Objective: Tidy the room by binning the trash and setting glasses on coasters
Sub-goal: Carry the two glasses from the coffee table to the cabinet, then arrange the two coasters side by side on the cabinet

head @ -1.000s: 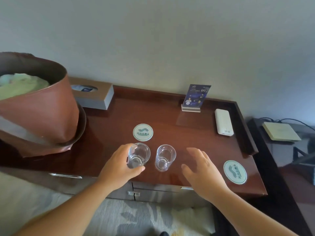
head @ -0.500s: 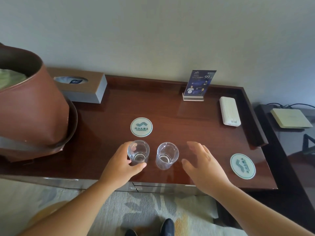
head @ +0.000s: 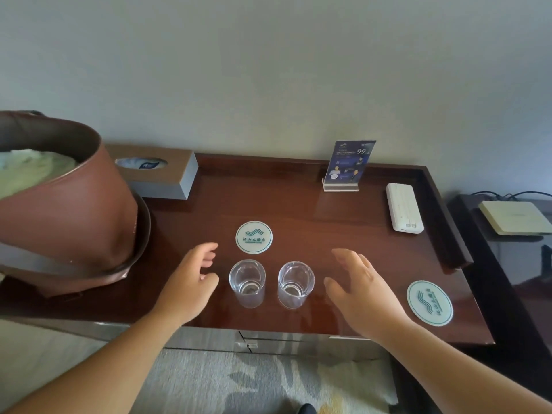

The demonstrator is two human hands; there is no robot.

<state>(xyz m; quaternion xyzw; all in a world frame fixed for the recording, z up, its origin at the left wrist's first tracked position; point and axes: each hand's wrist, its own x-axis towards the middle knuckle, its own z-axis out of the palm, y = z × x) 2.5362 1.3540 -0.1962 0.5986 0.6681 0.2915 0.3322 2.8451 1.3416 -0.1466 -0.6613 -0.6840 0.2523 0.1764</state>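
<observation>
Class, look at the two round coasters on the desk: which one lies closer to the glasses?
The coaster just behind the left glass, near the desk's middle. The other coaster lies apart at the desk's right front corner, beyond the right hand.

A glossy dark wooden tabletop (head: 298, 210) with a raised rim carries two clear glasses (head: 247, 282) side by side near its front edge, both standing on bare wood. One round coaster (head: 254, 237) lies just behind them and another coaster (head: 429, 303) near the right front corner. Along the back sit a tissue box (head: 155, 171), a small upright card stand (head: 346, 167) and a white power bank (head: 404, 212), with a brown leather bin (head: 68, 210) at the left.
</observation>
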